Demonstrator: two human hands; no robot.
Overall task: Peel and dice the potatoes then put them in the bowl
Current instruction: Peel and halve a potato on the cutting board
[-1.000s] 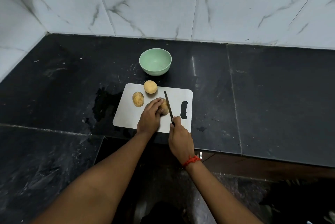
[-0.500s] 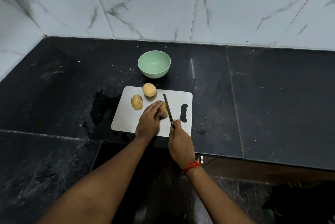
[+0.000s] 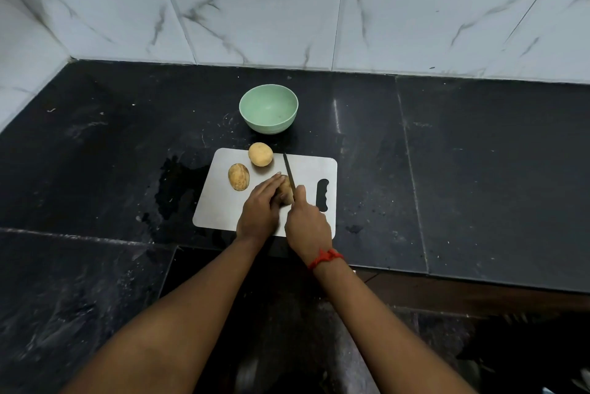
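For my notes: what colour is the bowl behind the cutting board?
Pale green bowl, clearest in the head view.

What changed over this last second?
The right hand moved forward over the cutting board, bringing the knife against the right side of the held potato under the left hand. Both grips, the round potato, the oval potato and the bowl stayed put.

Three potatoes: a round potato (image 3: 260,154), an oval potato (image 3: 238,176) and a held potato (image 3: 286,191). One green bowl (image 3: 268,108). One cutting board (image 3: 220,202). One knife (image 3: 289,171). Two hands: left hand (image 3: 259,210), right hand (image 3: 307,224). One red wrist thread (image 3: 325,257).
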